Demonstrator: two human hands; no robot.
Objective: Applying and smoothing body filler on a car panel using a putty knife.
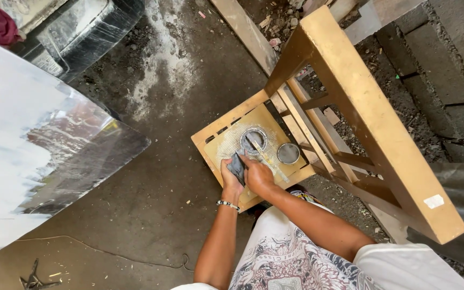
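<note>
My left hand (pixel 230 180) and my right hand (pixel 259 176) meet over the seat of a tan wooden chair (pixel 218 147). Both grip a small dark grey flat piece (pixel 238 165) between them, held just above the seat. An open round tin (pixel 254 139) stands on the seat just beyond my hands, with a pale flat stick (pixel 266 157) lying across it toward my right hand. Its round lid (pixel 288 153) lies to the right of the tin. A bead bracelet (pixel 227 204) circles my left wrist.
The chair's tall back (pixel 371 115) rises toward me at right. A large grey-white panel with sanded patches (pixel 33 145) fills the left. Dirty concrete floor (pixel 157 177), a thin cord (pixel 108 252), concrete blocks (pixel 447 64) at right, a dark bin (pixel 81 32) top left.
</note>
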